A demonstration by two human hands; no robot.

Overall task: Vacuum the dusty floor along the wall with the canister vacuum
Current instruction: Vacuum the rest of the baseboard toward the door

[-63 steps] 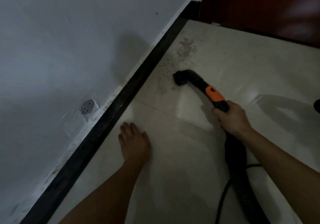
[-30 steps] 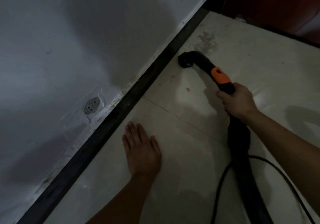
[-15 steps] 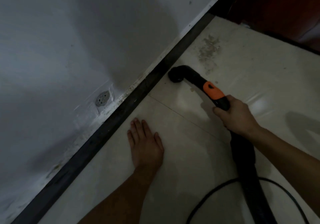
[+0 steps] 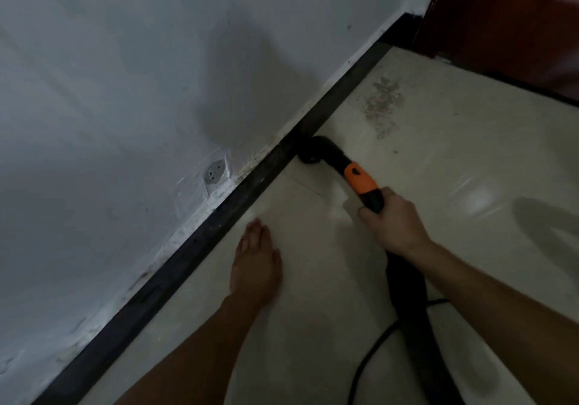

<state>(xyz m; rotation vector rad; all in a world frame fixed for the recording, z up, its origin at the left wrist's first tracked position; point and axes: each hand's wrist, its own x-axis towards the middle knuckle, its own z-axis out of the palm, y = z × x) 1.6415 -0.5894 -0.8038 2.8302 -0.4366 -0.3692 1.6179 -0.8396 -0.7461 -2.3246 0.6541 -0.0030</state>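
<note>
Nozzle (image 4: 310,154): black, orange collar (image 4: 360,180), against baseboard (image 4: 219,226).
Right grip (image 4: 391,220): clenched around handle (image 4: 373,200).
Left grip (image 4: 255,267): released, flat on floor (image 4: 313,326).
Dust (image 4: 383,104): patch beyond nozzle.

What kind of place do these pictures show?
Probably a room inside a home: a white painted wall with a round grey socket, a black skirting board along it, and glossy cream floor tiles.
</note>
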